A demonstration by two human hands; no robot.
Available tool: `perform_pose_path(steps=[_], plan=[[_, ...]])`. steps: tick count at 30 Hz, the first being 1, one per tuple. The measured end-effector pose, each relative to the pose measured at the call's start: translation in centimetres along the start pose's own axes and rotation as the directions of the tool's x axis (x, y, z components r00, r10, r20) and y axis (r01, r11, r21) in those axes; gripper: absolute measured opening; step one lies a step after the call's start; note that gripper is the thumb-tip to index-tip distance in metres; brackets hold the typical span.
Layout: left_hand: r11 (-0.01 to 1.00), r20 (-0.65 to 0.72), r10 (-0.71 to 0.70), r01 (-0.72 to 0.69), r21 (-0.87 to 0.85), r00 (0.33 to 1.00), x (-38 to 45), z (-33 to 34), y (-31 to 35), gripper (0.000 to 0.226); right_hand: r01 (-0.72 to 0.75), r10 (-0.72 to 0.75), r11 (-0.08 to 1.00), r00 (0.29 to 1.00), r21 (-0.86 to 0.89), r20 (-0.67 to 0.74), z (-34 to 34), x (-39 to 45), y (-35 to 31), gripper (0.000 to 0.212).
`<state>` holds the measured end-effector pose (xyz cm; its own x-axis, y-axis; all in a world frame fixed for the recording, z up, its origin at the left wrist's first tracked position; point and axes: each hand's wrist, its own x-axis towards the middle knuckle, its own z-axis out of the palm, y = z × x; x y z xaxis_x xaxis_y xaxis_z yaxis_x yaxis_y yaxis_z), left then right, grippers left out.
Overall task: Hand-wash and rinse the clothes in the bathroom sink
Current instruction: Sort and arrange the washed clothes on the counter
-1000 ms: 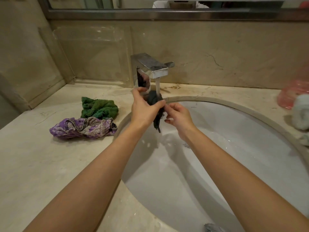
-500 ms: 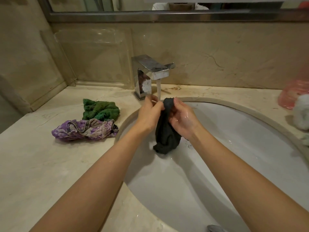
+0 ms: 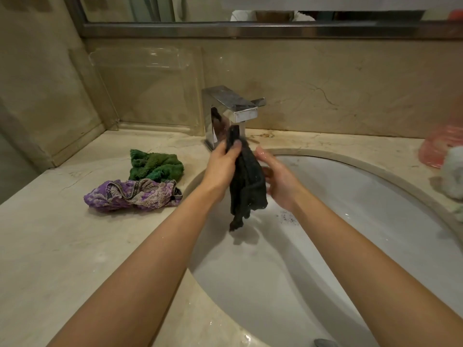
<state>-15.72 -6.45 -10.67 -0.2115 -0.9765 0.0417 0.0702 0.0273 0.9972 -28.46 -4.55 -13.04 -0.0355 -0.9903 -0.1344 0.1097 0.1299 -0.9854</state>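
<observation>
Holding one black garment (image 3: pixel 246 179), two hands; two garments aside.

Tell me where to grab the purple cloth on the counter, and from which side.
Pinch the raised, bunched middle of the purple cloth from above. It lies crumpled and low on the counter, so the folds give the best hold. The green cloth touches its far edge, so come from the near side; that likely avoids lifting both.

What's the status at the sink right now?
Left hand pinches dark cloth under faucet. Right hand open against it. Nothing in the way.
</observation>
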Motion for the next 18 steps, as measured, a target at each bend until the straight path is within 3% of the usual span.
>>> perform_pose_path(steps=[3, 6, 9, 13, 18], plan=[[0.997, -0.167, 0.006, -0.018, -0.069, 0.986, 0.6, -0.6, 0.0, 0.012, -0.135, 0.146, 0.975, 0.988, -0.176, 0.052, 0.5, -0.2, 1.0, 0.049], [0.997, -0.300, 0.069, -0.057, 0.050, 0.951, 1.1, -0.9, -0.4, 0.009, -0.084, 0.077, 0.981, 0.996, -0.175, -0.047, 0.2, 0.2, 1.2, 0.028], [0.983, -0.346, 0.117, -0.058, 0.175, 0.931, 1.2, -0.8, -0.5, 0.017, -0.006, -0.014, 0.989, 0.991, -0.151, -0.130, 0.1, 0.4, 1.1, 0.016], [0.932, -0.328, 0.120, 0.007, 0.361, 0.937, 1.3, -0.7, -0.6, 0.027, 0.049, -0.049, 0.999, 0.975, -0.006, -0.218, 0.3, 0.8, 1.2, 0.020], [0.863, -0.285, 0.078, 0.079, 0.499, 0.955, 1.0, -0.6, -0.6, 0.051, 0.035, 0.044, 0.955, 0.964, 0.293, -0.260, 0.2, 0.9, 0.7, 0.019]])
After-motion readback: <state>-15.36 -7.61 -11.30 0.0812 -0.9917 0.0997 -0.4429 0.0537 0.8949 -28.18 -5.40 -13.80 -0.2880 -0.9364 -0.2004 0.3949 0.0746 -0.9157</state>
